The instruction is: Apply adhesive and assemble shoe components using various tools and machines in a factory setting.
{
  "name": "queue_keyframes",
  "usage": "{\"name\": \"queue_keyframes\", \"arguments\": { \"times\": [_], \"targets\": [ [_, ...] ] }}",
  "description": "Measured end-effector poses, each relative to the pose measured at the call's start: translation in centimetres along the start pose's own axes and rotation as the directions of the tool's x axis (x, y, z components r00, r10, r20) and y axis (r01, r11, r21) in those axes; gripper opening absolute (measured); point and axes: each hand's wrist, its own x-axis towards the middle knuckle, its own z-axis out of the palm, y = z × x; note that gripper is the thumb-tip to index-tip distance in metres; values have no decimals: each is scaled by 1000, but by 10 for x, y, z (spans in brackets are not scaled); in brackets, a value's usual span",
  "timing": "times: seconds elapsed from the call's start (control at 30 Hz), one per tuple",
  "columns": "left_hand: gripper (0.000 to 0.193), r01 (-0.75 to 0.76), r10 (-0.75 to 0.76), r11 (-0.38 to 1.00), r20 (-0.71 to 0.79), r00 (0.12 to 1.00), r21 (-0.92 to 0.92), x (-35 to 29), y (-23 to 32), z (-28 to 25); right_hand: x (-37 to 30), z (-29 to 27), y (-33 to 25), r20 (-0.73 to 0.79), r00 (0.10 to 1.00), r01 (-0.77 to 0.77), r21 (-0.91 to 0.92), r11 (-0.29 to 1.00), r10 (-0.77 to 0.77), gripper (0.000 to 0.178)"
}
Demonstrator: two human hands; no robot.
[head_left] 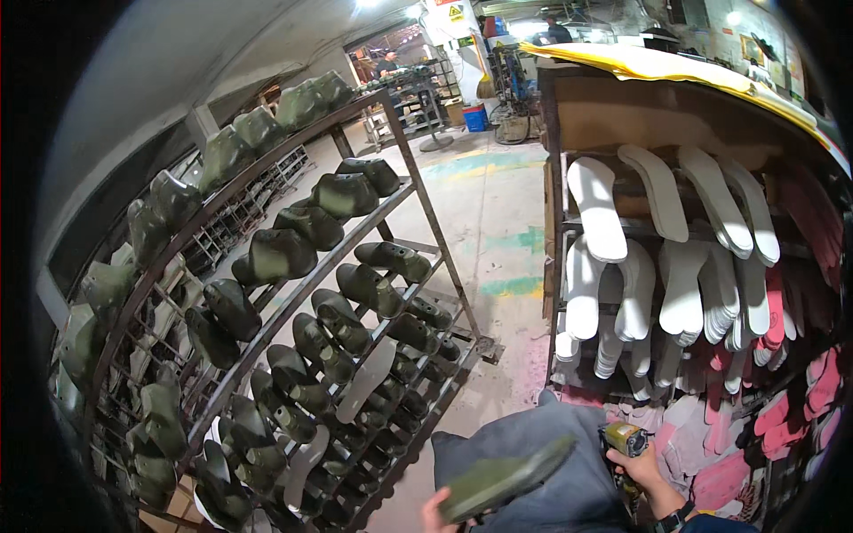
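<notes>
At the lower middle, my left hand (434,513) is closed around one end of a dark green shoe last (502,484), slightly blurred. The last lies tilted, its far end pointing up and to the right, over a dark grey cloth (515,446) across my lap. To the right, my right hand (641,471) grips a staple gun (625,436) with a rounded yellow-and-black head; its lower part is partly hidden. The gun and the last are apart. A watch strap (677,517) circles my right wrist.
A metal rack (431,195) of green shoe lasts stands at left, with pale insoles (366,382) laid on some. At right, a shelf unit (553,178) holds stacked white insoles (597,209) and pink ones (773,306). Far back are a blue crate (475,118) and a person (386,66).
</notes>
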Motion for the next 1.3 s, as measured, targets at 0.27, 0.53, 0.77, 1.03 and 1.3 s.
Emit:
{"name": "queue_keyframes", "arguments": {
  "times": [0.27,0.53,0.77,1.03,1.3],
  "targets": [
    [49,378,-367,926,243,898,1,29,-18,17,41,29,-2,-3,1000,-3,-78,997,3,45],
    [42,-89,407,75,51,912,993,37,73,-29,66,63,-10,-65,986,113,-418,901,-154,61],
    [19,-69,931,-143,157,329,987,13,179,-141,76,69,-1,68,976,219,-343,913,-209,49],
    [75,357,755,-172,-110,646,918,72,224,-272,77,72,2,66,974,226,-402,887,-218,51],
    [79,325,700,-158,-126,703,932,67,244,-271,73,80,-15,101,981,192,-430,882,-164,60]
  ]
}}
